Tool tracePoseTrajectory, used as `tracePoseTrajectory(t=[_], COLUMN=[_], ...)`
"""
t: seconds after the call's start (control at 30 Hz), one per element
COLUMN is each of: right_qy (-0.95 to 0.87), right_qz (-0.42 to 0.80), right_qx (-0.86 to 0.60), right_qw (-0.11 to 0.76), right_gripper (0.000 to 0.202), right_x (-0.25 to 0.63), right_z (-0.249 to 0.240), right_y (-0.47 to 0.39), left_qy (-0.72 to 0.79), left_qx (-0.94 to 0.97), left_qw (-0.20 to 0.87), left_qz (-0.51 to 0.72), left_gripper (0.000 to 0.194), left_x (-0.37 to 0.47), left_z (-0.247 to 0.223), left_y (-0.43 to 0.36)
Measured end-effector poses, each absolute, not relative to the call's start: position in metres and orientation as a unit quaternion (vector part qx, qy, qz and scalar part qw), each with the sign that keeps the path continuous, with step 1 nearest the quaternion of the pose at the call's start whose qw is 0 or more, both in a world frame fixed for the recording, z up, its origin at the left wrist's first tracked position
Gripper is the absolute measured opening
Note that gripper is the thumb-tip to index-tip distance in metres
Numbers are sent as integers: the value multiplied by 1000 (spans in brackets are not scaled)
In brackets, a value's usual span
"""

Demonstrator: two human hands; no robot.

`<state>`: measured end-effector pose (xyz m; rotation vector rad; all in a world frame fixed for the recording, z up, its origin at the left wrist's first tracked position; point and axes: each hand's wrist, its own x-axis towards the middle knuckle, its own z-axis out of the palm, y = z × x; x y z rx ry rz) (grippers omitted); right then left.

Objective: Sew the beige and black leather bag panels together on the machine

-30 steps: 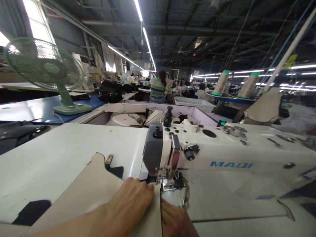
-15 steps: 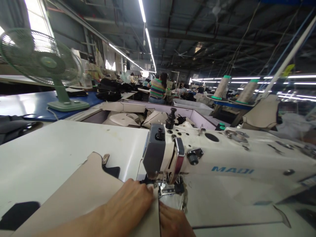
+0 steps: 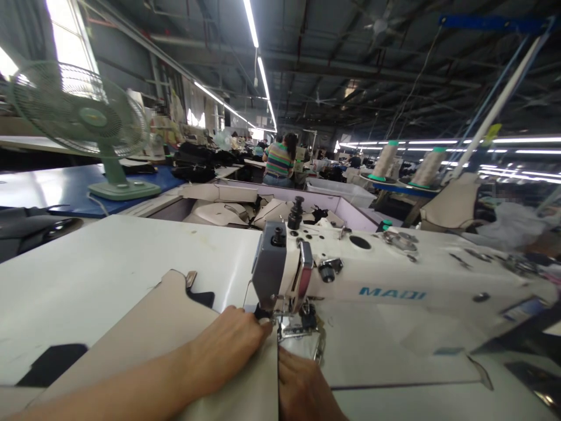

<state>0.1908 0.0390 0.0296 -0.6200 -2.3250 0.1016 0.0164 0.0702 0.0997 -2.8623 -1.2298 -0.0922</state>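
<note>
A beige leather-like panel [image 3: 153, 321] with a dark edge lies across the table to the left of the sewing machine [image 3: 385, 280]. My left hand [image 3: 236, 339] presses on its top beside the presser foot [image 3: 295, 330], fingers curled onto the material. Lower down, my right hand [image 3: 302, 380] grips the panel's right edge, its fingertips partly hidden behind that edge. The needle area is small and partly covered by the machine head [image 3: 268, 269]. A black piece [image 3: 55, 363] shows at the panel's lower left.
Behind the machine stands a bin [image 3: 355, 213] of beige pieces. A green fan [image 3: 109, 186] is on a blue table at the left. Thread cones [image 3: 385, 161] stand at the right rear. Farther back is a person in a striped top [image 3: 279, 161].
The view has turned slightly, so the machine appears farther left. Both hands stay by the presser foot on the panel, with only slight movement.
</note>
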Motion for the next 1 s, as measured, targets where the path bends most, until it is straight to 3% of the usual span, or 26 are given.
tracePoseTrajectory(t=[0.13, 0.3, 0.43, 0.53, 0.6, 0.77, 0.9, 1.0], right_qy=[-916, -900, -890, -902, -907, -888, -830, -748], right_qz=[105, 242, 325, 330, 313, 284, 268, 233], right_qx=[-272, -231, -202, -201, -218, -271, -351, -446], right_qw=[276, 279, 246, 191, 178, 239, 342, 433], right_gripper=[30, 29, 30, 7, 19, 34, 22, 30], right_x=[194, 205, 218, 224, 225, 218, 214, 204], right_z=[65, 106, 132, 138, 136, 128, 124, 106], right_y=[18, -7, -13, -8, -3, 1, -19, -52], left_qy=[-401, -424, -490, -525, -536, -531, -489, -469], left_qx=[-916, -903, -851, -803, -784, -787, -822, -835], left_qw=[-1, -14, 94, 156, 164, 167, 197, 214], left_qz=[-2, -60, -168, -237, -268, -267, -216, -192], left_gripper=[24, 32, 45, 35, 30, 19, 22, 21], left_x=[6, -3, 11, 24, 30, 34, 23, 11], left_z=[129, 164, 135, 105, 96, 102, 112, 120], left_y=[53, -37, -93, -96, -91, -82, -74, -64])
